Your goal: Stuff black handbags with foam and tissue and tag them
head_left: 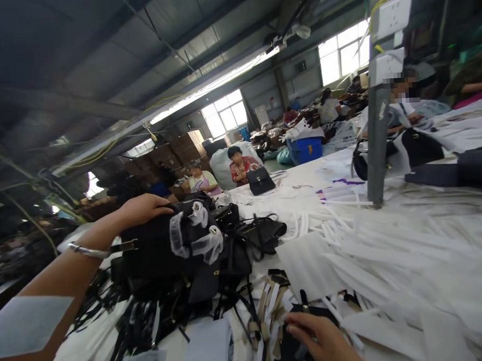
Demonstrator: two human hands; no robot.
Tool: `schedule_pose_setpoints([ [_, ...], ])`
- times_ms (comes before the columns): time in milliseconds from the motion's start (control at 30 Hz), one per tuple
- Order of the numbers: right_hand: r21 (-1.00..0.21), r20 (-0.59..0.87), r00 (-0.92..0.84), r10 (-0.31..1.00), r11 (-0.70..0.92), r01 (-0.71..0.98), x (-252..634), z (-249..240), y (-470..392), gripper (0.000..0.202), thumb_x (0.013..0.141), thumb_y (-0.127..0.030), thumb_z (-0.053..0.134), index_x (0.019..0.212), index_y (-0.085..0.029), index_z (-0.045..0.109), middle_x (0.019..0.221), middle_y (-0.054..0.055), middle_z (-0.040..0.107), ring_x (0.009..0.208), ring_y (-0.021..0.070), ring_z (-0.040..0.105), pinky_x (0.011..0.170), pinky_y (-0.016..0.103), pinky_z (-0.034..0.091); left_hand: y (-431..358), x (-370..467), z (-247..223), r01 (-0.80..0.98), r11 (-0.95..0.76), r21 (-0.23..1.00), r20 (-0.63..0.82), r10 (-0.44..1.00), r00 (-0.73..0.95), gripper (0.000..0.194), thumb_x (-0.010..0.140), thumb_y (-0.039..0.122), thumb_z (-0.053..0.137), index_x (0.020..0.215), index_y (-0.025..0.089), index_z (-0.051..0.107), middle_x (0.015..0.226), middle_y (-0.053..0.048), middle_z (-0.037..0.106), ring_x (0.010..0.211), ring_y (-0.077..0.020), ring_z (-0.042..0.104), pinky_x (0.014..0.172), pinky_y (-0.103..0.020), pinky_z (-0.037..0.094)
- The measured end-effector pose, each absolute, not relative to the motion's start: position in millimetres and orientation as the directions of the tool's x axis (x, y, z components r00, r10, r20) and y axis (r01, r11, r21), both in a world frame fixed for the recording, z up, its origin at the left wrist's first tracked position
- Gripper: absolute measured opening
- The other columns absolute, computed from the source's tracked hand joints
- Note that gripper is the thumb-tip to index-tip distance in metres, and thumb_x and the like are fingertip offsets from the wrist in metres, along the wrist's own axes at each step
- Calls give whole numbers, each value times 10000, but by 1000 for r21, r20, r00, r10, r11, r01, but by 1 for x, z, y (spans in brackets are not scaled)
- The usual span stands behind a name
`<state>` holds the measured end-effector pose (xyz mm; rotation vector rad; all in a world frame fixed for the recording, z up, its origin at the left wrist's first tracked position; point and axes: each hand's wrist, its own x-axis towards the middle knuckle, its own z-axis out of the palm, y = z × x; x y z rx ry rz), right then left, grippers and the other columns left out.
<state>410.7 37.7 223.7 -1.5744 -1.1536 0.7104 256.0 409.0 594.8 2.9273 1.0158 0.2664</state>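
Note:
My left hand point(143, 210) is closed over the top of a black handbag point(156, 249), which has clear plastic wrap point(210, 244) around its metal fittings. The bag rests on a heap of other black bags. At the lower right my right hand point(320, 338) hovers close to a dark strap-like piece point(290, 347) among the scraps. Its fingers are bent and a little apart, and nothing shows between them. Smaller black bags point(263, 233) with thin straps lie to the right of the wrapped bag.
White foam strips point(390, 248) cover much of the table's right side. A grey metal post point(375, 125) with sockets rises there. Across the table a person point(243, 169) sits behind a black handbag point(260, 180). Other people work farther back, near a blue crate point(306, 151).

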Motion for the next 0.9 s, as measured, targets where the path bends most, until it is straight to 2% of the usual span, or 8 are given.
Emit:
schedule_pose_setpoints([
  [167, -972, 111, 340, 934, 31, 232, 405, 224, 48, 318, 900, -404, 584, 1076, -204, 758, 1065, 89, 759, 1011, 284, 694, 923, 384, 517, 387, 205, 617, 619, -728, -296, 149, 605, 782, 380, 866, 520, 580, 974, 206, 765, 926, -40, 740, 823, -218, 593, 720, -260, 371],
  [267, -996, 81, 334, 939, 61, 68, 403, 211, 60, 410, 847, -429, 653, 1164, -178, 722, 1128, 118, 737, 1041, 300, 682, 949, 440, 514, 375, 188, 624, 570, -720, -395, 112, 579, 808, 411, 928, 502, 503, 1069, 198, 740, 1031, -50, 726, 892, -219, 583, 745, -266, 354],
  [333, -992, 74, 327, 942, 104, -77, 399, 201, 70, 571, 790, -467, 722, 1282, -186, 648, 1251, 136, 681, 1140, 313, 639, 992, 472, 490, 369, 185, 626, 523, -743, -419, 66, 549, 833, 411, 946, 492, 480, 1083, 201, 735, 1052, -52, 722, 932, -219, 585, 759, -267, 359],
  [467, -922, 93, 335, 938, 209, -328, 388, 201, 91, 975, 695, -530, 817, 1511, -268, 351, 1520, 154, 432, 1382, 315, 429, 1122, 514, 337, 356, 199, 623, 409, -815, -410, -41, 464, 885, 397, 936, 512, 496, 1056, 228, 746, 1038, -39, 723, 972, -209, 601, 813, -260, 390],
  [533, -857, 132, 350, 927, 284, -429, 383, 212, 95, 1051, 693, -562, 814, 1542, -294, 255, 1564, 149, 361, 1420, 300, 371, 1151, 504, 281, 344, 216, 617, 344, -860, -378, -82, 401, 912, 389, 922, 532, 504, 1026, 253, 753, 1036, -30, 723, 976, -203, 617, 847, -254, 400],
  [700, -787, 125, 488, 864, 386, -482, 382, 242, 65, 809, 740, -598, 760, 1415, -238, 498, 1406, 123, 569, 1395, 303, 396, 1177, 464, 240, 308, 266, 591, 225, -949, -220, -85, 248, 965, 329, 870, 535, 569, 939, 283, 770, 974, -31, 742, 974, -232, 637, 869, -262, 415],
  [800, -764, 65, 534, 843, 387, -517, 375, 238, 35, 753, 692, -612, 790, 1303, -215, 599, 1301, 113, 648, 1342, 336, 452, 1138, 494, 308, 295, 299, 565, 164, -969, -183, -39, 174, 984, 276, 842, 516, 624, 918, 296, 771, 957, -3, 751, 916, -219, 651, 839, -259, 424],
  [900, -662, 2, 550, 835, 414, -625, 370, 214, 17, 755, 610, -703, 788, 1186, -230, 663, 1240, 94, 685, 1274, 363, 523, 1054, 524, 413, 292, 345, 530, 58, -991, -122, -54, 65, 996, 233, 814, 531, 657, 887, 339, 767, 926, 49, 751, 897, -188, 652, 837, -247, 425],
])
